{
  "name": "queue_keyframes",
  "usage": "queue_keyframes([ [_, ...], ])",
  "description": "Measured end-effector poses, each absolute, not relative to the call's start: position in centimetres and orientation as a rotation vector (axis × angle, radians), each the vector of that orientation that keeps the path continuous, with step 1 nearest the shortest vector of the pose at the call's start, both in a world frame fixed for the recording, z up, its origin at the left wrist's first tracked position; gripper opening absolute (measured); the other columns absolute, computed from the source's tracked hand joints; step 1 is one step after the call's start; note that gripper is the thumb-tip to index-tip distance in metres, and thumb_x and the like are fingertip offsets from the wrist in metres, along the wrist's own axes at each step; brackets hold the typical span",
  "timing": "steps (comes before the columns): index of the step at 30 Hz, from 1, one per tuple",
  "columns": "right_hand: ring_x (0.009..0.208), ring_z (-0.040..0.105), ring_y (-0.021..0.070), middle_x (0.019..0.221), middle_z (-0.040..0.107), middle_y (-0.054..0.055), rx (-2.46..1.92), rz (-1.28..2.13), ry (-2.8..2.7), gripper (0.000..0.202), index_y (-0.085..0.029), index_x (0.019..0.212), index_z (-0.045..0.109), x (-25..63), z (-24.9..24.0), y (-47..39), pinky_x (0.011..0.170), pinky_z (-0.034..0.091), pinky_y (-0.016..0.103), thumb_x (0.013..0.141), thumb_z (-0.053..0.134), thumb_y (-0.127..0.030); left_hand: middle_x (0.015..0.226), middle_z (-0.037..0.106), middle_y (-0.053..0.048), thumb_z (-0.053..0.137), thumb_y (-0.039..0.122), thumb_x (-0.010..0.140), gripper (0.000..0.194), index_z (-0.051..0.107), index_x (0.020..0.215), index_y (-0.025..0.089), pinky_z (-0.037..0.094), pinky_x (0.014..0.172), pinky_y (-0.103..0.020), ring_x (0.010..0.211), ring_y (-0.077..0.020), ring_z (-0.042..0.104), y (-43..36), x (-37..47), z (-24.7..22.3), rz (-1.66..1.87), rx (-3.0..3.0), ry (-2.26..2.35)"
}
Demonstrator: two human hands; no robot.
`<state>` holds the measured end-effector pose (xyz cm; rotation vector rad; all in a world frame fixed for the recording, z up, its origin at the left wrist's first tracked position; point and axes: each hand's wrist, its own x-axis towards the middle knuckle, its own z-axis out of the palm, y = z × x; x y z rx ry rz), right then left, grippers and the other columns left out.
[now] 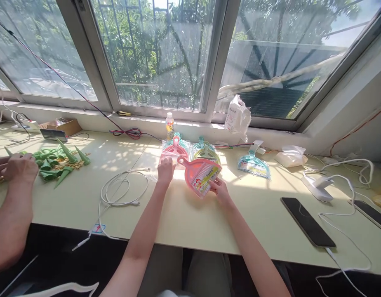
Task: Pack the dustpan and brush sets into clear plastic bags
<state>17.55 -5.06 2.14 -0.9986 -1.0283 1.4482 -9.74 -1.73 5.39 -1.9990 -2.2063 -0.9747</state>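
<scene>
Just right of centre, a pink mini dustpan and brush set point(200, 175) with a printed label is tilted above the table. My right hand point(219, 189) is closed on its lower right edge, thumb on the label side. My left hand point(166, 171) has its fingers curled at the near edge of a wrapped pink dustpan set point(175, 145); what they grip is hidden. Behind the pink set in my right hand lies a yellow-green dustpan set point(206, 152), partly covered. Teal sets show behind both piles. A separate teal dustpan set point(254, 166) lies to the right.
At left, another person's hands point(22, 167) work beside green cone-shaped pieces point(59, 161). A coiled white cable point(122, 187) lies left of my arm. A bottle point(170, 126) stands by the window. A phone point(307, 220) and power strip point(317, 187) are at right.
</scene>
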Motion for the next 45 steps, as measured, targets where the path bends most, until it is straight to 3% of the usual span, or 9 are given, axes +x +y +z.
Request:
queue_keyframes([
  [2, 0.078, 0.073, 0.0255, 0.090, 0.076, 0.008, -1.016, 1.467, -1.043, 0.053, -0.019, 0.096, 0.071, 17.4, 2.0, -5.1, 0.073, 0.062, 0.040, 0.053, 0.089, -0.045, 0.103, 0.064, -0.021, 0.069, 0.031, 0.080, 0.023, 0.065, 0.099, 0.017, 0.043, 0.087, -0.047, 0.110, -0.0410, 0.056, -1.8, -10.1, 5.1, -0.816, -1.978, -2.240],
  [6, 0.079, 0.074, 0.0256, 0.092, 0.076, 0.008, -1.043, 1.460, -1.047, 0.050, -0.019, 0.096, 0.071, 17.4, 2.0, -5.3, 0.073, 0.062, 0.039, 0.055, 0.088, -0.044, 0.089, 0.066, -0.016, 0.064, 0.027, 0.082, 0.009, 0.067, 0.085, 0.019, 0.045, 0.082, -0.044, 0.095, -0.0346, 0.062, -1.6, -10.5, 4.6, -0.575, -2.083, -2.291],
  [12, 0.082, 0.074, 0.0259, 0.095, 0.076, 0.009, -1.071, 1.443, -1.039, 0.046, -0.020, 0.095, 0.072, 17.8, 1.9, -5.2, 0.074, 0.062, 0.038, 0.057, 0.087, -0.041, 0.074, 0.063, -0.015, 0.072, 0.049, 0.074, 0.030, 0.066, 0.075, 0.019, 0.043, 0.085, -0.049, 0.096, -0.0396, 0.062, -1.1, -10.0, 4.0, -0.700, -2.058, -2.385],
  [15, 0.082, 0.074, 0.0254, 0.096, 0.077, 0.009, -1.070, 1.460, -1.039, 0.048, -0.020, 0.098, 0.072, 18.1, 1.9, -5.0, 0.074, 0.062, 0.037, 0.057, 0.088, -0.040, 0.067, 0.061, -0.012, 0.073, 0.033, 0.070, 0.017, 0.063, 0.068, 0.019, 0.044, 0.082, -0.048, 0.090, -0.0385, 0.063, -1.2, -9.8, 3.8, -0.664, -2.098, -2.439],
  [18, 0.079, 0.074, 0.0250, 0.094, 0.077, 0.009, -1.076, 1.486, -1.066, 0.048, -0.020, 0.097, 0.072, 18.5, 2.1, -5.0, 0.072, 0.062, 0.036, 0.057, 0.088, -0.041, 0.071, 0.062, -0.012, 0.063, 0.022, 0.076, 0.005, 0.063, 0.072, 0.019, 0.045, 0.079, -0.044, 0.086, -0.0352, 0.064, -1.4, -9.4, 4.2, -0.698, -2.089, -2.471],
  [24, 0.075, 0.073, 0.0265, 0.088, 0.076, 0.009, -1.131, 1.461, -1.123, 0.050, -0.019, 0.093, 0.073, 19.0, 2.8, -5.1, 0.067, 0.061, 0.039, 0.052, 0.089, -0.043, 0.086, 0.066, -0.014, 0.041, 0.030, 0.094, 0.025, 0.063, 0.095, 0.020, 0.044, 0.076, -0.041, 0.083, -0.0315, 0.063, -1.8, -8.6, 6.1, -1.096, -1.874, -2.308],
  [34, 0.080, 0.072, 0.0256, 0.092, 0.077, 0.008, -1.029, 1.454, -1.350, 0.049, -0.021, 0.101, 0.074, 18.5, 3.8, -6.0, 0.066, 0.058, 0.036, 0.062, 0.084, -0.049, 0.080, 0.063, -0.011, 0.050, 0.022, 0.085, 0.014, 0.057, 0.073, 0.022, 0.039, 0.083, -0.043, 0.089, -0.0311, 0.058, -1.9, -7.1, 5.7, -1.059, -2.214, -1.910],
  [41, 0.081, 0.071, 0.0255, 0.094, 0.077, 0.008, -1.008, 1.541, -1.234, 0.051, -0.020, 0.099, 0.074, 17.2, 2.8, -6.2, 0.072, 0.058, 0.038, 0.060, 0.085, -0.050, 0.075, 0.061, -0.005, 0.047, 0.024, 0.090, 0.016, 0.054, 0.076, 0.022, 0.041, 0.078, -0.038, 0.076, -0.0234, 0.057, -2.2, -6.5, 6.2, -0.966, -2.379, -1.874],
  [45, 0.083, 0.071, 0.0252, 0.095, 0.076, 0.008, -1.011, 1.526, -1.049, 0.053, -0.019, 0.097, 0.073, 17.0, 2.3, -5.7, 0.077, 0.058, 0.039, 0.055, 0.088, -0.047, 0.088, 0.062, -0.009, 0.048, 0.026, 0.091, 0.015, 0.059, 0.082, 0.021, 0.043, 0.083, -0.040, 0.088, -0.0259, 0.057, -2.5, -5.9, 6.5, -0.984, -2.386, -1.795],
])
